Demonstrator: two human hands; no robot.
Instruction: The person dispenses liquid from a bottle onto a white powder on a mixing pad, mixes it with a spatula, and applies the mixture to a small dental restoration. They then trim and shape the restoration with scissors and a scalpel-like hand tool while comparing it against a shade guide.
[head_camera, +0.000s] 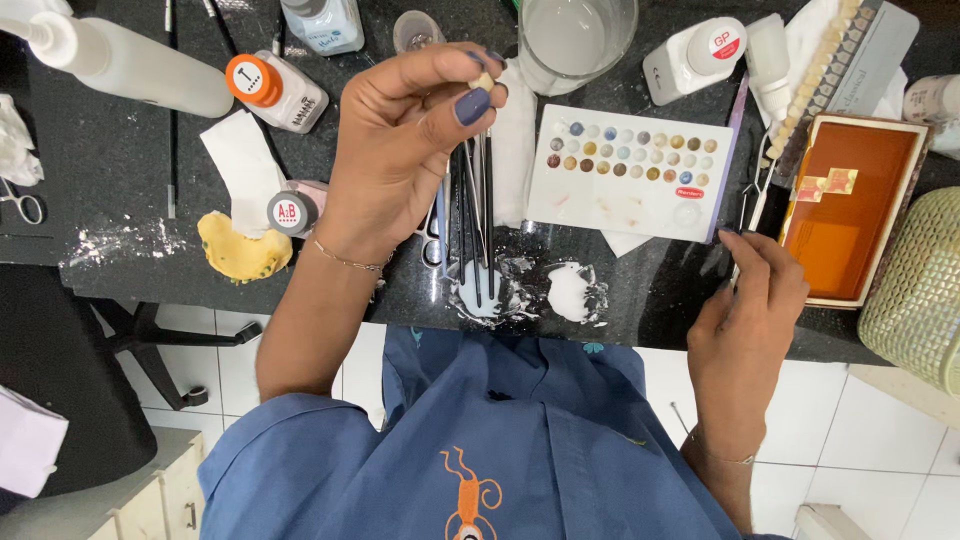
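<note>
My left hand (400, 150) is raised over the dark counter, pinching a tiny cream tooth-shaped piece (484, 81) between thumb and fingertips. Under it lie several thin brushes and metal instruments (472, 215) side by side, next to a folded white tissue (514, 140). My right hand (752, 290) rests near the counter's front edge, fingers closed around a thin tool (747, 205) that is mostly hidden. A white palette (632, 172) with rows of small coloured wells lies between my hands. Two blobs of white paste (572, 292) sit on the counter in front of it.
A glass beaker (575, 38), small white bottles (695, 60), an orange-capped bottle (275, 92), a yellow dental cast (243, 250), a strip of sample teeth (812, 75), an orange tray (850, 205), a woven basket (920, 290). A black chair base stands on tiled floor at left.
</note>
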